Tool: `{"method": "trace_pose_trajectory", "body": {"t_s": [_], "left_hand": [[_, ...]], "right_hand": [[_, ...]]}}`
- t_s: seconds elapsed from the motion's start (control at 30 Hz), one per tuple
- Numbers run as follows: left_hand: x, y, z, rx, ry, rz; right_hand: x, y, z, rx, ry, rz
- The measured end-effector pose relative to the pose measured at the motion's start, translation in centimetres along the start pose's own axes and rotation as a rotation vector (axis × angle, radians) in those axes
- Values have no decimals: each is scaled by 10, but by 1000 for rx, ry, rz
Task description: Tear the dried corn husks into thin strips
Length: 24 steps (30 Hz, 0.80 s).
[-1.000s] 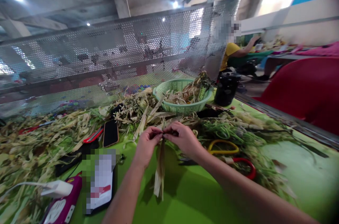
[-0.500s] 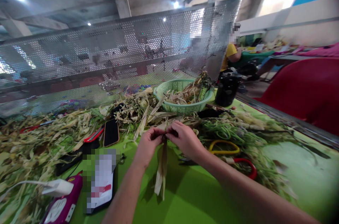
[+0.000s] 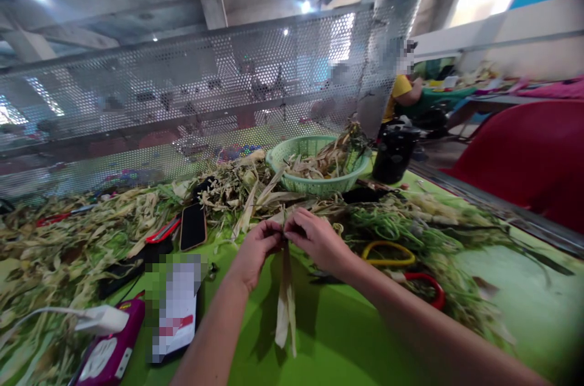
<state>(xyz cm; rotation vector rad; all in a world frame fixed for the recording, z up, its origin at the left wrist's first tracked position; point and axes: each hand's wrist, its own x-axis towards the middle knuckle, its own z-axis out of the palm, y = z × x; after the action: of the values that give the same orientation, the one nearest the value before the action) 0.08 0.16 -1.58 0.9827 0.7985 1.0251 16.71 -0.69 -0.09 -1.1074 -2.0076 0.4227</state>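
Note:
Between my two hands hangs a dried corn husk strip (image 3: 283, 307), its pale split end dangling above the green table (image 3: 333, 337). My left hand (image 3: 262, 246) pinches its upper part from the left. Fingertips of my right hand (image 3: 314, 235) close on the same spot from the right, nearly touching the left ones. A short stub of husk pokes up above the fingers; the exact grip point is partly hidden. Just right of my right wrist lie scissors with yellow and red handles (image 3: 387, 254), their blades partly under my forearm.
A pale green basket (image 3: 314, 184) of dried husks stands behind my hands, beside a black canister (image 3: 396, 152). Husk heaps (image 3: 68, 240) spread left; green strands (image 3: 387, 222) lie right. Two phones (image 3: 193, 227) and a purple power bank (image 3: 112, 349) are at left. A perforated metal screen (image 3: 205, 94) rises behind.
The hanging husk end has swung slightly to the right, and its two tails have spread a little apart. Both hands keep their pinch in nearly the same place.

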Motion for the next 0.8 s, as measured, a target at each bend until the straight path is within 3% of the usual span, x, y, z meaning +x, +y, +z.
{"method": "trace_pose_trajectory", "body": {"t_s": [0.47,0.8], "left_hand": [[3,-3,-1,-139,-39,-13],[1,-5,2,-87,-13,16]], "right_hand": [[1,0,0,16,10,-9],[2,3,2,15,19,-1]]}}
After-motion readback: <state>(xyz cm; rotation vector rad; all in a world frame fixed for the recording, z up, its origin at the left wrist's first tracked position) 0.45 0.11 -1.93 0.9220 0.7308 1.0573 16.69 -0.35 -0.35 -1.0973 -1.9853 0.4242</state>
